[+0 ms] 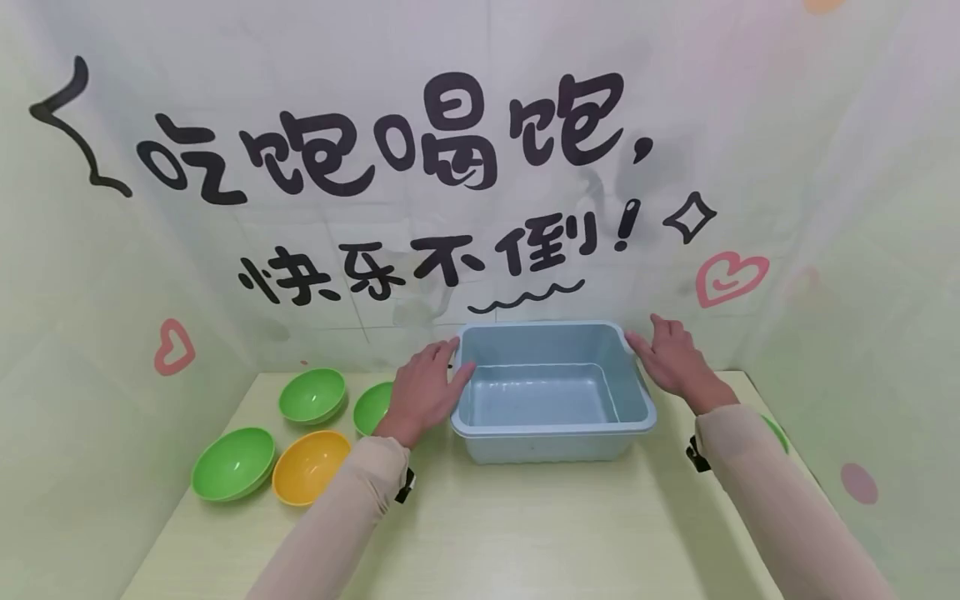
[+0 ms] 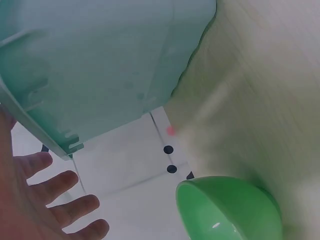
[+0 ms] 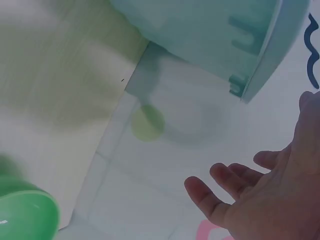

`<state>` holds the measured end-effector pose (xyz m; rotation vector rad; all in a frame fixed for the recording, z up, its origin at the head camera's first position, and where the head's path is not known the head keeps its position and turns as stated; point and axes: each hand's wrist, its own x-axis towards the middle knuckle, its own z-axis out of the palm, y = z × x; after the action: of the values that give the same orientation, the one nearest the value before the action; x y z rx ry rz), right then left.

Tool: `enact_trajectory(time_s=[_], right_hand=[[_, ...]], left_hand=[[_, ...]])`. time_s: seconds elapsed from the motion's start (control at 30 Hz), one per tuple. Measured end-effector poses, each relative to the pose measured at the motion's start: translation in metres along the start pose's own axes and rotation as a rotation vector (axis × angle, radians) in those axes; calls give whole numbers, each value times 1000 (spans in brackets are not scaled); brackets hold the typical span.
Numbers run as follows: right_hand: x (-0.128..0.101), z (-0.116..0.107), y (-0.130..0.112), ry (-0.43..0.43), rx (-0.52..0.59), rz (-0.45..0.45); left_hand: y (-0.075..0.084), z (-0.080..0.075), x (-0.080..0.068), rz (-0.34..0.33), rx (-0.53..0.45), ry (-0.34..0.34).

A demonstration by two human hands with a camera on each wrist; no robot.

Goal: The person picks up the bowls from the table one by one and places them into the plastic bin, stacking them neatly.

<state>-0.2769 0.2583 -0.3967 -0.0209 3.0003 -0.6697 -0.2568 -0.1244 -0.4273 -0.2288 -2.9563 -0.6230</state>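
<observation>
A pale blue rectangular basin (image 1: 551, 448) stands on the table against the back wall, with nothing inside. At its left end is my left hand (image 1: 427, 387), the thumb reaching over the rim and the fingers pointing away outside it. Those fingers (image 2: 55, 187) look spread and fairly straight in the left wrist view. My right hand (image 1: 678, 362) is at the basin's far right corner, thumb right at the rim. In the right wrist view, its fingers (image 3: 205, 200) extend loosely, with nothing between them.
Left of the basin are green bowls (image 1: 313, 397) and an orange bowl (image 1: 312, 468); the left hand partly covers one green bowl (image 1: 370, 408). Another green bowl (image 3: 29, 217) sits at the right, mostly behind my sleeve in the head view. Printed wall sheets (image 1: 847, 350) enclose the table (image 1: 540, 533).
</observation>
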Motion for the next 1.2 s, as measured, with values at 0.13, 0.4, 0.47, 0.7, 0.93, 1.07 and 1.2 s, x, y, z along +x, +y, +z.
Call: enact_trajectory(time_s=[0.13,0.4,0.47,0.7,0.93,1.07,1.2], right_hand=[[-4,-3,9,16,41,11],[-13,-2,24,35,99,20],[-14,1,29,43,104,20],[-21,5,39,78,104,43],[-28,6,52,105,24,86],[-32,4,65,121,-22,78],[-39,5,77,83,-23,162]], left_hand=[[-1,2,0,-20,-10,-17],[-4,4,-1,-40,-15,-31],[-5,5,-1,-58,-39,-47],[-5,8,-1,-117,-160,-98],[-2,9,0,-113,-202,-130],[-2,10,0,-110,-215,-129],[-2,12,-1,-111,-236,-114]])
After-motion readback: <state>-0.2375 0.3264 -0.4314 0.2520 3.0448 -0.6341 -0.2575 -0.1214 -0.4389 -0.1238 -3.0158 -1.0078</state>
